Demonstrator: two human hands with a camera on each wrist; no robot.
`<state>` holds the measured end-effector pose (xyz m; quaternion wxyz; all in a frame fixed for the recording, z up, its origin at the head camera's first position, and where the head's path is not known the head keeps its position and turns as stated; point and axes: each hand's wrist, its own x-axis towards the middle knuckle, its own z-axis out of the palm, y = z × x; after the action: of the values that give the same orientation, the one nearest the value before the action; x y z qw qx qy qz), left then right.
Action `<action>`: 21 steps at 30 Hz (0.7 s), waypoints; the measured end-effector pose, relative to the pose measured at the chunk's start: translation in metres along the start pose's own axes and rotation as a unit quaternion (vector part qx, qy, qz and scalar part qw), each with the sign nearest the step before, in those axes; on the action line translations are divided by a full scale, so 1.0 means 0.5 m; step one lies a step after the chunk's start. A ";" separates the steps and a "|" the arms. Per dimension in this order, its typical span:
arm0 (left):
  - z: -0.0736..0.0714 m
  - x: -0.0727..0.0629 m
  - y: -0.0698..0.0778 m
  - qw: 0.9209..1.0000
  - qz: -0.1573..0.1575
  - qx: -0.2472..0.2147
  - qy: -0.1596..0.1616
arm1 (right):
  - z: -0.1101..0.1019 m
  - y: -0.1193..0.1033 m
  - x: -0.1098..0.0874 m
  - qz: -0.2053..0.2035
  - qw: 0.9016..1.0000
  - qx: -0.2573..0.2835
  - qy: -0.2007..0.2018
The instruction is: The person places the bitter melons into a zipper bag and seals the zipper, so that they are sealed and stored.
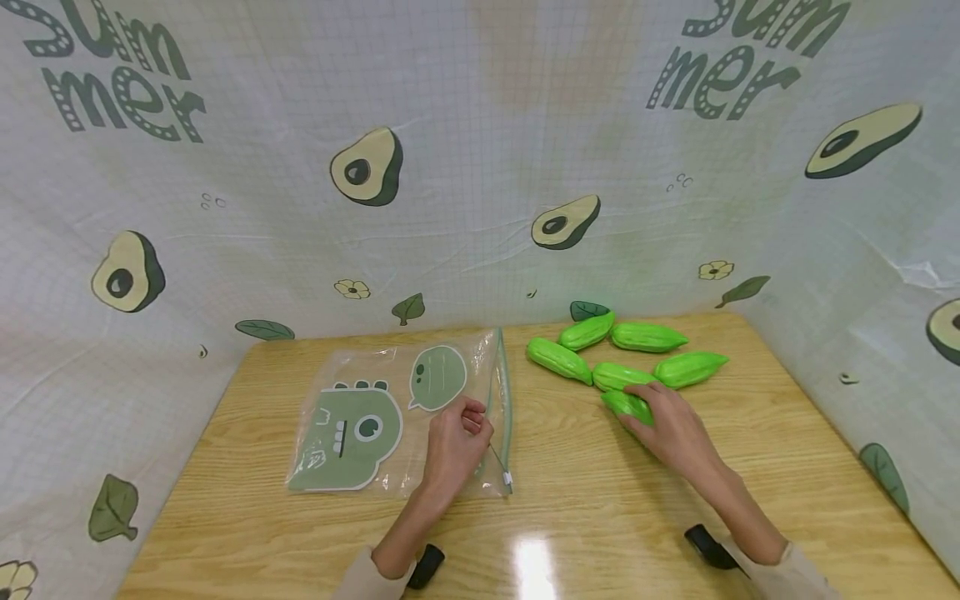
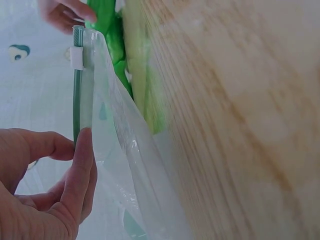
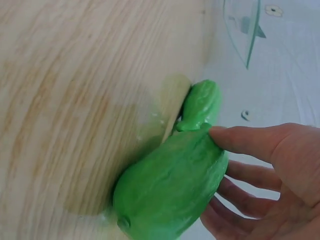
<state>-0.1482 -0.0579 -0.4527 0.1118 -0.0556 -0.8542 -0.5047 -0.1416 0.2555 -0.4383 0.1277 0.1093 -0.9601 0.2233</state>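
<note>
Your left hand (image 1: 457,439) pinches the clear bag (image 1: 393,433); your right hand (image 1: 672,427) grips a bright-green, apparently ribbed gourd (image 1: 627,406) towards the bench's (image 1: 566,467) right edge.

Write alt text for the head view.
A person's right grip holds the nearest of six green gourds on a wood table. The left grip pinches a clear, monster-print bag to the left; an avocado-print sheet hangs behind.

Glossy plastic bag (image 1: 401,429), glossy wood-grain table (image 1: 570,483)
</note>
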 end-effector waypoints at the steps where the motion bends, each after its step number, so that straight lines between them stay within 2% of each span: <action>1: 0.000 0.000 0.000 1.000 0.000 0.000 0.000 | -0.001 -0.001 0.001 -0.001 1.000 0.003 0.001; 14: -0.001 0.001 -0.006 1.000 0.007 -0.015 -0.010 | -0.016 -0.016 0.017 -0.002 0.999 0.041 0.010; 21: 0.002 0.003 -0.008 1.000 0.008 -0.014 -0.014 | -0.017 -0.018 0.027 0.005 0.997 0.081 0.015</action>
<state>-0.1507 -0.0590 -0.4560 0.1030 -0.0715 -0.8483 -0.5145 -0.1504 0.2496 -0.4233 0.1319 0.1109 -0.9375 0.3023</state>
